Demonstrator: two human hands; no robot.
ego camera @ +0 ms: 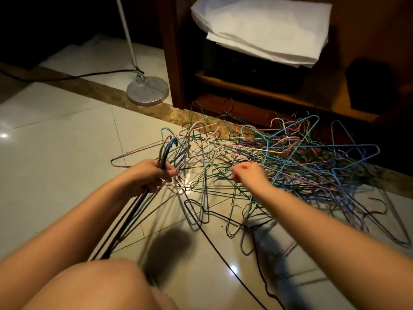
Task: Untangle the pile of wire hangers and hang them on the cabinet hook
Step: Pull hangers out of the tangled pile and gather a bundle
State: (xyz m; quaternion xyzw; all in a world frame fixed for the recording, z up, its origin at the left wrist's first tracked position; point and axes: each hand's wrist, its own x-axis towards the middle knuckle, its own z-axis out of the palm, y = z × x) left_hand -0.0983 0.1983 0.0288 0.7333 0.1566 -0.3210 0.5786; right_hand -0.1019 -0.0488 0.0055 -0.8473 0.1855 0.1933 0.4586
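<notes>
- While the left hand grips a bundle of gathered hangers just below their hooks, the right hand reaches into the near edge of the pile of wire hangers. Its fingers curl among the wires, but whether they pinch one cannot be told.
- The pile lies on the floor, spreading right along the foot of the cabinet. No cabinet hook is in view.
- Step in hand, as judged: freeing another hanger. Choose a topmost wire, trace it to its hook, and rotate it out rather than tug, holding the bundle clear of the pile.
</notes>
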